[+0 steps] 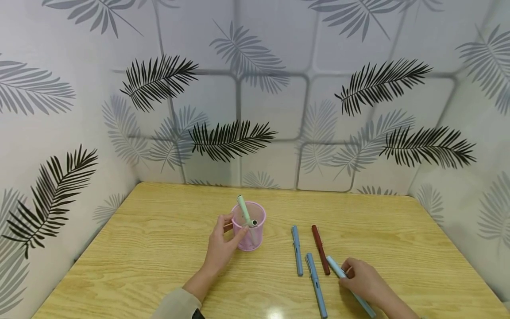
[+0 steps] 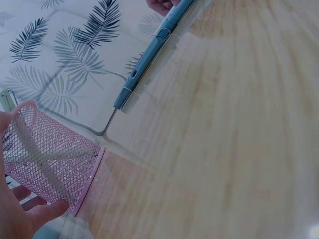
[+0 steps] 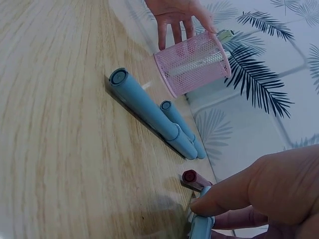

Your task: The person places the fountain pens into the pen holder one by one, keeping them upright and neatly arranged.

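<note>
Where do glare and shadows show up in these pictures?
Head view: bright glare on the tabletop, bottom edge; left wrist view: a pale glare spot, lower right corner; right wrist view: dark shadow along the leftmost blue pen.

At the left edge, the left hand (image 2: 15, 216) holds a pink mesh cup (image 2: 60, 162), with pale crossed shapes showing through the mesh and a light green pen end (image 2: 7, 100) by its rim. A blue pen (image 2: 148, 59) lies on the wood-grain tabletop (image 2: 219, 129), with the right hand (image 2: 160, 6) partly visible at the top edge, before a leaf-patterned wall (image 2: 50, 107).
</note>
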### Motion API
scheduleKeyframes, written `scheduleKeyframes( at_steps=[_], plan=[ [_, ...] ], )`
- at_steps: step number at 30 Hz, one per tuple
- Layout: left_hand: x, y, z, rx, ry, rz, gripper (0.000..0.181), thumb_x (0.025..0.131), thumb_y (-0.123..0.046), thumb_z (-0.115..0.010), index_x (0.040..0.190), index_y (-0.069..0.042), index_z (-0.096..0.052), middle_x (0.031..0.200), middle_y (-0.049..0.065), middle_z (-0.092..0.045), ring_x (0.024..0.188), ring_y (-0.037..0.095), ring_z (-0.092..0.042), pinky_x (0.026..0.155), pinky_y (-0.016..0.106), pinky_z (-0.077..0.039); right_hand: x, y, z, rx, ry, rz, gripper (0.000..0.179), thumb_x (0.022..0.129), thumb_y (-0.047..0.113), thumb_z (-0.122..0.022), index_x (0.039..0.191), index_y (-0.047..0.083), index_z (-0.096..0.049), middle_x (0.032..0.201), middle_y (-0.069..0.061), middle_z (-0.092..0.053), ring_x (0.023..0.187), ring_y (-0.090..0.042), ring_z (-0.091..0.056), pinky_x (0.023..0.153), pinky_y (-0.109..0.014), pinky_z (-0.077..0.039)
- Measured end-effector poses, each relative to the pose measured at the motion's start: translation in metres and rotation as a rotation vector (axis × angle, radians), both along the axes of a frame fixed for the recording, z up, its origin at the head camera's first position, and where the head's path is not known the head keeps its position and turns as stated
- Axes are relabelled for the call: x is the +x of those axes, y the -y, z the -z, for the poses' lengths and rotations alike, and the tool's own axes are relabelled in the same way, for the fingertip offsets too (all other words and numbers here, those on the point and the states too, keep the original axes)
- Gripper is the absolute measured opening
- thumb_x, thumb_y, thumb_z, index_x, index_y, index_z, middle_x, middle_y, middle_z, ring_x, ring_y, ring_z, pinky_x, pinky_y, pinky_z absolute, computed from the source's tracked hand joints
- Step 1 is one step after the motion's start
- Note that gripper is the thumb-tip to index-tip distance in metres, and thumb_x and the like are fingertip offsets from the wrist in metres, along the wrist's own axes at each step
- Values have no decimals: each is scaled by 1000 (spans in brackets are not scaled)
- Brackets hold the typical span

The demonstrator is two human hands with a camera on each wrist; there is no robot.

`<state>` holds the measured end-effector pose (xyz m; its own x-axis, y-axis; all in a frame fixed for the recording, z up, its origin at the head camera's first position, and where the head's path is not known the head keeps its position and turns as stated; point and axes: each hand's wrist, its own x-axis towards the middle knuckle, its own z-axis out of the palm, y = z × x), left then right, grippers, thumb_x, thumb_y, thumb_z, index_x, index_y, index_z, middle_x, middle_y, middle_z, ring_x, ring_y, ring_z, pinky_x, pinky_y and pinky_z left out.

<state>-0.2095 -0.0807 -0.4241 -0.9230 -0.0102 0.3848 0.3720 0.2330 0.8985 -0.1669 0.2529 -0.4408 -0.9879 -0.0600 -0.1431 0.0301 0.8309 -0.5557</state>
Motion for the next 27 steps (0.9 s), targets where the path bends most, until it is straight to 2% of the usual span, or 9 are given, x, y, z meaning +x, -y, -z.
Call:
scheduleKeyframes(
  at_steps=[18,27],
  plan=[
    [-3,1,4,4,-20,1,43,86,-13,-67,119,4,-46,122,24,-52,109,41,-51,88,55,-45,1,6,-14,-58,-57,11,18,81,6,-68,96,0,-59,73,-3,-58,63,-16,-54,53,-31,-47],
    [-3,1,3,0,-12,7,42,87,-14,-66,119,4,-46,122,24,-51,109,41,-51,88,55,-45,-2,11,-17,-143,-88,32,21,84,11,-66,103,4,-60,78,-3,-57,65,-16,-55,52,-30,-46]
  ],
)
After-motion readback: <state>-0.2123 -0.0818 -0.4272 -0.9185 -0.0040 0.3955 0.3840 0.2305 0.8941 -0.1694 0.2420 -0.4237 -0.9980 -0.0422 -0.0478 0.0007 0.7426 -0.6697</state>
